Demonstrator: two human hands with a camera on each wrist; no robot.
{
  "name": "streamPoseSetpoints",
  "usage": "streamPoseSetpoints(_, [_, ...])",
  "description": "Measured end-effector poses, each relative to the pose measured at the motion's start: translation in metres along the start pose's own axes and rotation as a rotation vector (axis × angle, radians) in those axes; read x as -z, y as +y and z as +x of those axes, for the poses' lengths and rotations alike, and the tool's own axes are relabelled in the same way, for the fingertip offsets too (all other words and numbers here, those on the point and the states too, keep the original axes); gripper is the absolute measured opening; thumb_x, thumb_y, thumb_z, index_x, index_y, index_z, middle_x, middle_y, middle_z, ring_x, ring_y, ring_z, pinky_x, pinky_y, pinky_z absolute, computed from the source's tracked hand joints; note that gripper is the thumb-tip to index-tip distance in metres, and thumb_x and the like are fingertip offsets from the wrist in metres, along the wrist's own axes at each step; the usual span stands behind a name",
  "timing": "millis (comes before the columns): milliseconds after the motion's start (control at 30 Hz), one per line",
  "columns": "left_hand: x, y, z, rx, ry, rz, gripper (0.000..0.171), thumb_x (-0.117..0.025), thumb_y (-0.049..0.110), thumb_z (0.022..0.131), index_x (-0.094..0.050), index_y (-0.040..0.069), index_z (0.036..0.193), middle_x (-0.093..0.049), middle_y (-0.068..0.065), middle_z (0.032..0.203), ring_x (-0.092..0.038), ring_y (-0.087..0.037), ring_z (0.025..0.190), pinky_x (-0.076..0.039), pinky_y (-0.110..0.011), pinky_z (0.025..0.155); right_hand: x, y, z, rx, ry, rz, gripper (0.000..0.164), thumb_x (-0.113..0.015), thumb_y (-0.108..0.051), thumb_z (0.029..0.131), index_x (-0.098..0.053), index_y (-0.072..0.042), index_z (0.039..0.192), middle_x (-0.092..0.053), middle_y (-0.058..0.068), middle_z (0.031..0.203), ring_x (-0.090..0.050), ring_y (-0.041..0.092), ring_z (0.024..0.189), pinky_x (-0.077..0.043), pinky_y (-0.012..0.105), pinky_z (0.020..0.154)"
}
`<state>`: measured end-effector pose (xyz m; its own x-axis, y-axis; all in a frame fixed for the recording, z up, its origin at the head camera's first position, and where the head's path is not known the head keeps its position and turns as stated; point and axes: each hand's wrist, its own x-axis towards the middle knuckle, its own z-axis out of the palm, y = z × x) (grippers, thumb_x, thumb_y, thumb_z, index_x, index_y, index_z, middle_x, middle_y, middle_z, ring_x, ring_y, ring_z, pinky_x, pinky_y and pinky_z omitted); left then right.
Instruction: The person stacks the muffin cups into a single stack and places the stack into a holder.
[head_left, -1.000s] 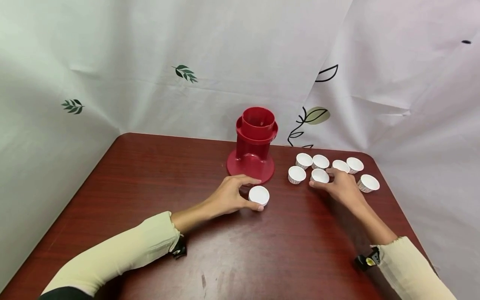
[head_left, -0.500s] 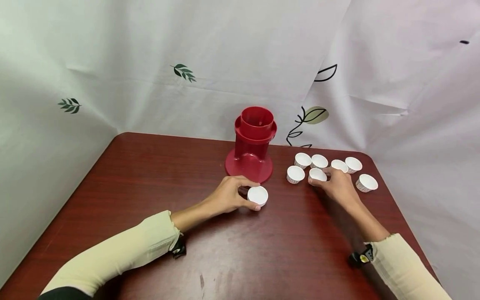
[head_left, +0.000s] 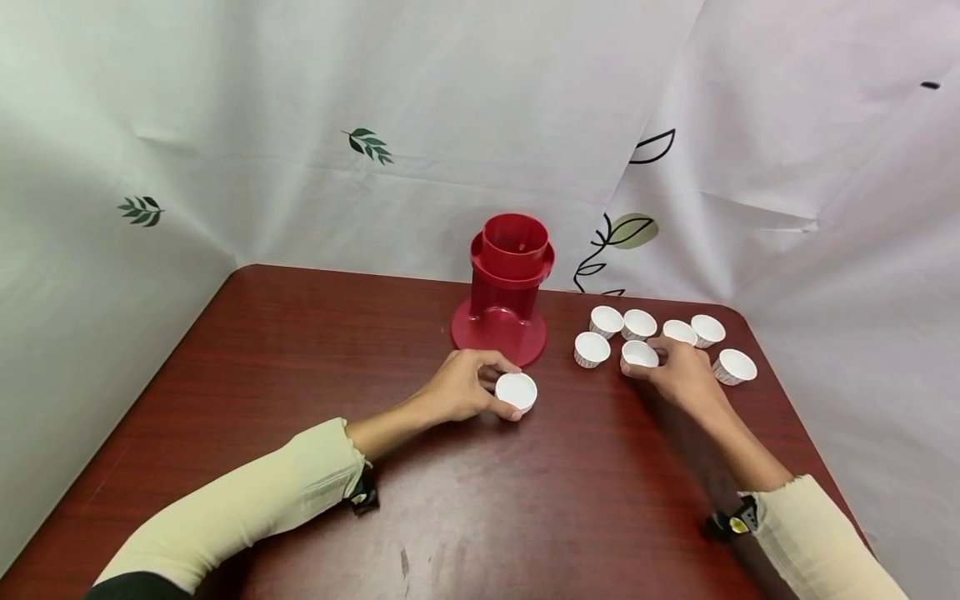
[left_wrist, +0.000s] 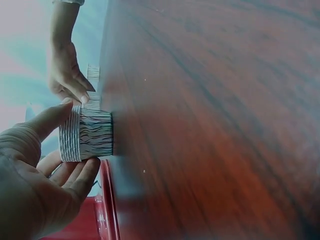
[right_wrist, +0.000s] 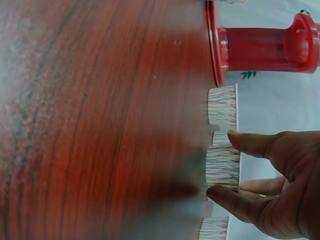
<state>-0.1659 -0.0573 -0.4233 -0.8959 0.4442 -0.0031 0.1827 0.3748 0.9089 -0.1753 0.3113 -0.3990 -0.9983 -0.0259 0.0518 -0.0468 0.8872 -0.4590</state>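
Observation:
My left hand holds a nested stack of white paper cups between thumb and fingers, just in front of the red stand. The left wrist view shows several rims in that cup stack and wavy lines on its side. At the right, my right hand pinches a single paper cup by its sides, thumb on the near left and fingers at the far right. In the right wrist view this cup has coloured wavy lines, and its base is at the table surface.
More paper cups stand around my right hand, among them a cup to its left and a cup to its right. A red stand with a round base and open top is at the back of the brown table. White sheets hang behind.
My right hand has taken hold of the cup, shifting it very slightly. My left hand and its stack stay in nearly the same spot.

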Motion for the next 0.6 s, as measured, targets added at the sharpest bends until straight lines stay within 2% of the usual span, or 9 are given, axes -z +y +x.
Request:
streamPoseSetpoints(133, [0.001, 0.000, 0.000, 0.004, -0.002, -0.002, 0.052, -0.109, 0.016, 0.072, -0.086, 0.015, 0.119, -0.086, -0.002, 0.112, -0.084, -0.012, 0.096, -0.069, -0.028, 0.090, 0.007, -0.002, -0.004, -0.006, -0.008, -0.002, 0.054, -0.094, -0.043, 0.092, -0.079, -0.005, 0.127, -0.080, 0.019, 0.115, -0.071, 0.044, 0.110, -0.054, 0.051, 0.087])
streamPoseSetpoints(300, [0.002, 0.001, 0.000, 0.018, 0.000, 0.011, 0.054, -0.110, 0.019, 0.072, -0.086, 0.016, 0.120, -0.086, -0.001, 0.112, -0.083, -0.011, 0.094, -0.067, -0.026, 0.088, 0.014, -0.007, -0.008, -0.013, -0.011, 0.006, 0.065, -0.094, -0.044, 0.093, -0.076, -0.001, 0.139, -0.078, 0.026, 0.132, -0.070, 0.048, 0.122, -0.056, 0.063, 0.098])
streamPoseSetpoints(467, [0.001, 0.001, -0.001, 0.025, 0.000, 0.007, 0.055, -0.110, 0.019, 0.071, -0.086, 0.016, 0.121, -0.085, -0.002, 0.112, -0.082, -0.012, 0.093, -0.067, -0.026, 0.087, 0.021, -0.012, -0.009, -0.009, 0.004, 0.028, 0.073, -0.094, -0.043, 0.092, -0.072, 0.003, 0.144, -0.076, 0.030, 0.137, -0.070, 0.047, 0.125, -0.057, 0.063, 0.101])
streamPoseSetpoints(600, [0.001, 0.001, -0.001, 0.024, 0.000, -0.002, 0.056, -0.110, 0.018, 0.072, -0.086, 0.015, 0.122, -0.086, -0.003, 0.113, -0.082, -0.012, 0.094, -0.068, -0.027, 0.088, 0.028, -0.017, -0.008, 0.000, -0.002, 0.041, 0.079, -0.095, -0.045, 0.092, -0.069, 0.005, 0.148, -0.079, 0.030, 0.134, -0.076, 0.044, 0.120, -0.060, 0.053, 0.094])
